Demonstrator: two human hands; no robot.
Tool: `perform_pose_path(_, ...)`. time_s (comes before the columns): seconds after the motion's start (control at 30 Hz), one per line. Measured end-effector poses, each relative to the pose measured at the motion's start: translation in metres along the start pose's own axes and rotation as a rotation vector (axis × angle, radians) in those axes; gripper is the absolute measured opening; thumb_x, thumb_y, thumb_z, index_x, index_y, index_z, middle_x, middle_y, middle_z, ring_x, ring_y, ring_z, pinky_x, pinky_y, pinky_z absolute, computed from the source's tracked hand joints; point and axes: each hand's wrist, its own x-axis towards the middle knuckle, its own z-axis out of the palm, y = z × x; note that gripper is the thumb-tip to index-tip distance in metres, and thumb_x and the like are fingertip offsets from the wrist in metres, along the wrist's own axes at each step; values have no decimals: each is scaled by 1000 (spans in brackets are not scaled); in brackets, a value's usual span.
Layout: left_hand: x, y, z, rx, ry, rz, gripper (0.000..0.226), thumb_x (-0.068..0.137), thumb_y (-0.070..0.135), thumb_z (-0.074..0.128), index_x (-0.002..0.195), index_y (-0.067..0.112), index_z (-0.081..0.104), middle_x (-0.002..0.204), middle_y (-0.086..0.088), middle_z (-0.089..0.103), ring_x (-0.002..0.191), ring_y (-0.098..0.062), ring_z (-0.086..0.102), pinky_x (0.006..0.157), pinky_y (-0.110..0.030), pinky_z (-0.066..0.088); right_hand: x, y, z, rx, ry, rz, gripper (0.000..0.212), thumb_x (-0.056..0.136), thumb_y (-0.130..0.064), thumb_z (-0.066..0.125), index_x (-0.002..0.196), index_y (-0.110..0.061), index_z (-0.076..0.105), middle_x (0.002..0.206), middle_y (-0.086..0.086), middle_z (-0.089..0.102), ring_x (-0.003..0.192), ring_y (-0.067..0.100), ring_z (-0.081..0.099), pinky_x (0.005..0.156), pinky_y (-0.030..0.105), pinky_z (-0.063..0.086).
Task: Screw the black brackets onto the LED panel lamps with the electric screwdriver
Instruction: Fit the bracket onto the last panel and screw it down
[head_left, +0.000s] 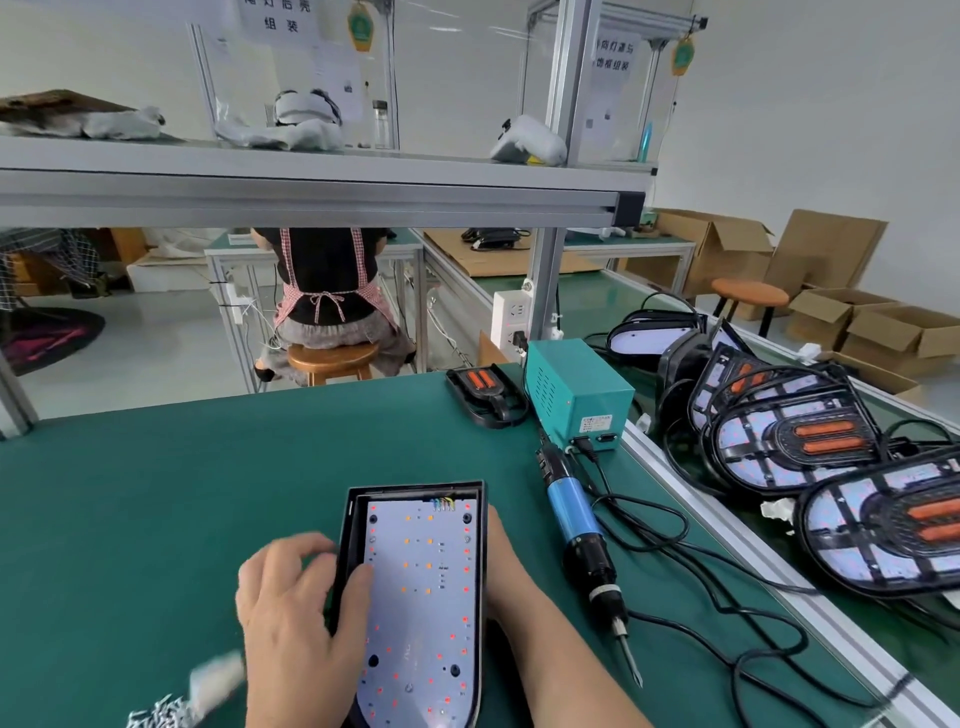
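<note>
Head view, positioning step. The LED panel lamp (415, 597) lies face-up on the green bench (208, 467) directly in front of you. Its white LED board w/ red and orange dots is exposed inside the black housing, and no bracket sits on it yet. Your left grip (291, 603) is clamped on the lamp's left rim: fingers curled over the outer wall, thumb flat on the board. Your right grip (501, 561) lies against the right rim, but its fingers are hidden behind the housing, so you cannot tell whether they are curled or straight. The electric screwdriver (576, 525) lies untouched just right of the lamp, bit toward you, near the teal power box (576, 395). One black bracket (485, 395) w/ orange inserts rests at the bench's far edge, beside that box and well apart from the lamp. Judged stage: early — lamp being squared up, nothing fastened. The next move prob. calls for freeing the right grip to fetch the bracket, seating it over the board's screw holes, then taking up the driver, w/ the left grip steadying the housing. Assembled lamps (795, 452) are piled on the adjoining surface at right. Hard to make out: a blurred white item (215, 675) at lower left — poss. screws. The lamp's near end is cut off by the frame.
</note>
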Motion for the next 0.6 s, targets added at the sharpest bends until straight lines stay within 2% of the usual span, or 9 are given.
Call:
perform_pose_path(0.07,1,-2,1,49,-65,3,48,87,37,48,63,-2,64,104,-17,66,106,-43,55,99,-52,37,-4,-2,0,-9,15,-2,28,58,-17,44,50,-28,19,66,-4,17,77,20,11,69,43,9)
perform_pose_path(0.1,1,1,0,41,-127,-34,47,89,36,47,63,0,62,100,-16,67,100,-43,59,96,-53,39,-5,-3,-1,14,43,28,28,56,-17,45,48,-27,19,63,-6,17,74,18,11,67,40,8)
perform_pose_path(0.17,2,8,-2,-24,-247,-203,40,96,33,51,63,11,49,77,-2,59,71,-36,56,69,-46,44,-8,-10,0,139,44,37,30,55,-17,47,46,-27,21,56,-14,18,64,14,11,60,32,9)
perform_pose_path(0.2,1,12,-1,-18,-274,-271,42,99,32,54,64,15,40,69,1,50,61,-32,50,59,-40,39,-8,-14,-1,216,57,66,31,55,-16,48,46,-28,21,55,-15,19,61,12,12,57,29,10)
perform_pose_path(0.27,0,21,-2,118,-336,-294,41,100,40,50,69,20,31,66,1,47,59,-27,46,56,-36,36,-5,-14,-3,243,148,98,38,65,-10,52,52,-30,23,58,-9,19,60,13,12,58,31,10)
perform_pose_path(0.37,5,30,-8,269,-481,-278,39,99,55,33,77,23,29,69,1,52,64,-22,47,58,-34,36,2,-6,-10,407,128,182,43,85,9,48,59,-22,33,57,-3,25,62,13,17,54,26,17)
perform_pose_path(0.47,14,23,-13,41,-590,-328,39,97,48,49,75,22,31,58,0,48,59,-23,41,58,-34,37,1,-2,-14,459,106,169,10,81,1,56,74,-5,53,67,12,42,64,15,30,57,25,29)
perform_pose_path(0.5,16,19,-16,-99,-614,-362,35,96,41,57,75,21,37,56,2,46,58,-20,37,58,-32,35,1,0,-14,456,109,146,9,84,5,54,82,-1,59,72,15,49,63,16,37,58,26,34)
perform_pose_path(0.6,24,11,-26,-446,-720,-482,17,90,23,69,89,13,55,64,4,49,63,-16,39,65,-32,34,15,9,-11,477,148,142,37,84,25,32,91,9,65,81,18,62,63,20,50,59,27,39)
